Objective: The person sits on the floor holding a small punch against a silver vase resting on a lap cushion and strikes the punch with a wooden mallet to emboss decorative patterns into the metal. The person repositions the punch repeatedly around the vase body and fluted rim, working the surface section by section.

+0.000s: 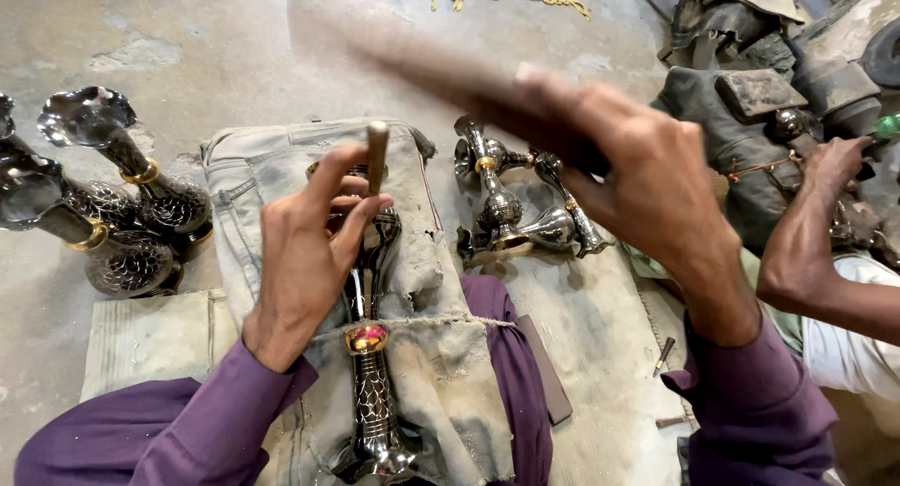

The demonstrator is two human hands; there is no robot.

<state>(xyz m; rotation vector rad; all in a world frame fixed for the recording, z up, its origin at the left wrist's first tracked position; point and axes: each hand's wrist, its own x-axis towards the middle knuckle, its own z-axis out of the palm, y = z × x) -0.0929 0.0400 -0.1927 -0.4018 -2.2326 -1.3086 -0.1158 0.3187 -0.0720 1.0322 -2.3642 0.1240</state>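
Left hand [309, 252] steadies a punch [377, 155] on the metal vase [370, 373].

Left hand [305, 261] pinches upright punch [377, 156] against engraved metal vase [371, 392] lying on worn denim cloth [427, 289] across lap. Right hand [647, 181] grips blurred hammer handle [422, 59], raised. Finished vases [112, 214] stand left; more [516, 214] lie beyond. Another person's hand [834, 167] far right.

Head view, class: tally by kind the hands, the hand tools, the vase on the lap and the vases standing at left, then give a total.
Hands: 3 (left hand, right hand, co-worker's hand)
Punch: 1
Hammer handle, blurred: 1
Vase on the lap: 1
Standing vases: 3
Total: 9
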